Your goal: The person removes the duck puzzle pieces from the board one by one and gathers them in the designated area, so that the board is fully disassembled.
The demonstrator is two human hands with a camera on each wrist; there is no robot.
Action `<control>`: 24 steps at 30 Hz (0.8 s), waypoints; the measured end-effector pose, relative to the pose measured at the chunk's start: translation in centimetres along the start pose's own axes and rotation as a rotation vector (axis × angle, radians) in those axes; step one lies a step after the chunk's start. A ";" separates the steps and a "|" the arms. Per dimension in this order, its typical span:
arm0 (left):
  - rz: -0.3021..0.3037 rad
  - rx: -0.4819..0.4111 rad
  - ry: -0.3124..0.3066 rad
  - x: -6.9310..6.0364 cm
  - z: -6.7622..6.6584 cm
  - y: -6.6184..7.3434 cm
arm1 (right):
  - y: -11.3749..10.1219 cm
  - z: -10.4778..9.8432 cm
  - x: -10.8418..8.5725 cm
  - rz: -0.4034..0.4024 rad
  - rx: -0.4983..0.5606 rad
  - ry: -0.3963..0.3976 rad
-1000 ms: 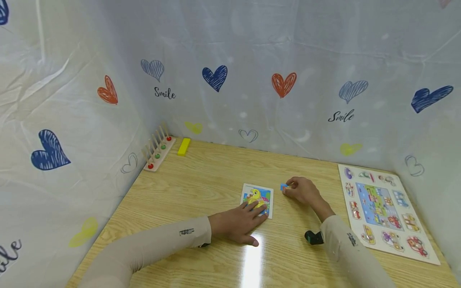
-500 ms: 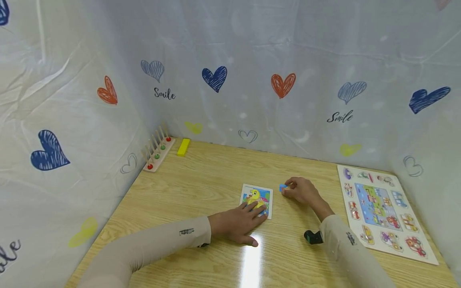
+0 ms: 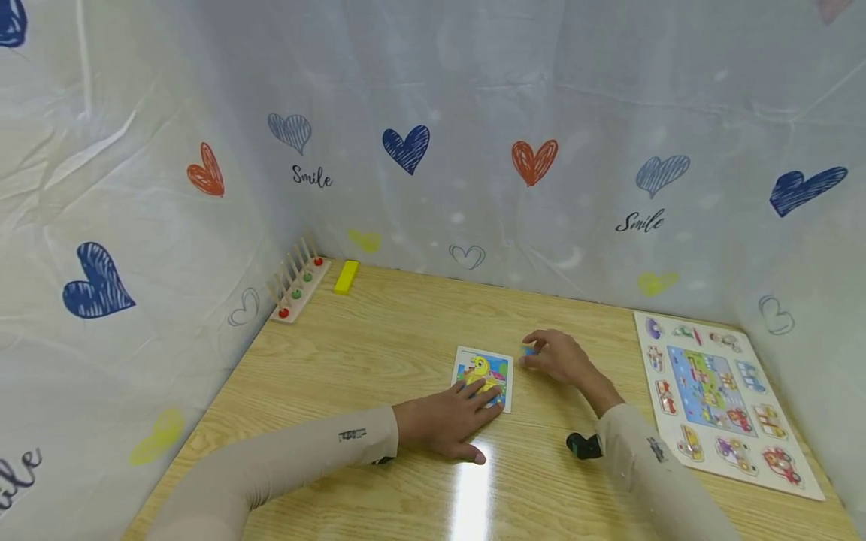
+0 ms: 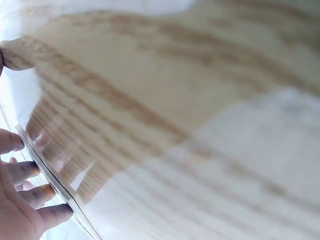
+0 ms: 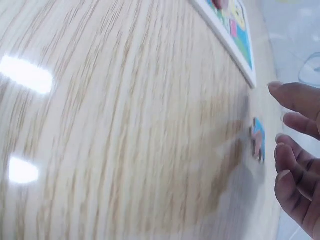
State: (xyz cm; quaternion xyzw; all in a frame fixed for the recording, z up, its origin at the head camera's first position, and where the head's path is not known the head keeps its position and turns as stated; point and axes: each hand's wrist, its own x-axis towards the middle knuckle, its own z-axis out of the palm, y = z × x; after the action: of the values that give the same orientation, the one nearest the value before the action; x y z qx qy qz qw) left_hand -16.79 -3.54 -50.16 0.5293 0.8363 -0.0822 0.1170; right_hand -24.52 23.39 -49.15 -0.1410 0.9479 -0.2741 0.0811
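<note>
Checking progress, we judge the puzzle board (image 3: 510, 379) under the flat, outstretched left hand (image 3: 449, 421) largely filled, covered parts excepted; one loose piece (image 5: 258, 140) is outstanding, lying just off the right hand (image 3: 559, 358), fingers parted, gripping nothing.

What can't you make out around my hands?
Head view: lower part of the small puzzle, partly covered by the left hand.
Head view: part of the blue piece, hidden by the right hand.
Right wrist view: the blue piece's print, too small and blurred.
Left wrist view: part of the left hand, cut by the edge.
</note>
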 end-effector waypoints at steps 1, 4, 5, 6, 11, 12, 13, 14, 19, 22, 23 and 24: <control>0.000 0.001 0.002 0.0 0.0 0.0 | -0.2 0.1 0.2 -0.027 0.012 -0.009; -0.001 -0.005 0.002 0.0 -0.1 -0.1 | -0.7 0.4 0.6 -0.120 0.046 -0.057; -0.002 -0.010 0.001 0.0 -0.1 -0.1 | -0.8 0.6 0.8 -0.147 0.052 -0.076; -0.003 -0.016 -0.001 -0.1 -0.2 -0.1 | -1.0 0.7 0.9 -0.163 0.063 -0.094; -0.007 -0.040 -0.011 -0.2 -0.5 0.0 | -1.8 1.1 1.5 -0.212 0.088 -0.170; -0.006 -0.041 -0.012 -0.2 -0.5 0.0 | -2.0 1.2 1.5 -0.213 0.095 -0.180; -0.005 -0.041 -0.012 -0.2 -0.6 0.0 | -2.1 1.3 1.7 -0.217 0.097 -0.186; -0.005 -0.039 -0.013 -0.2 -0.6 0.0 | -2.3 1.4 1.7 -0.221 0.103 -0.192; -0.004 -0.028 -0.014 -0.2 -0.6 0.1 | -2.9 1.9 2.2 -0.274 0.098 -0.221; -0.007 -0.018 -0.015 -0.1 -0.5 0.1 | -3.2 2.1 2.3 -0.286 0.084 -0.243; -0.007 -0.017 -0.014 -0.1 -0.5 0.1 | -3.3 2.1 2.3 -0.281 0.084 -0.251; -0.007 -0.017 -0.013 -0.1 -0.5 0.1 | -3.4 2.1 2.4 -0.281 0.082 -0.257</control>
State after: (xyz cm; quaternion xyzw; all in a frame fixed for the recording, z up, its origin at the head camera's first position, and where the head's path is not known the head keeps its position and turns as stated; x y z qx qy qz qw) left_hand -16.73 -3.48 -49.68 0.5250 0.8380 -0.0789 0.1264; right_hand -25.51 18.87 -49.23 -0.3022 0.8887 -0.3009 0.1683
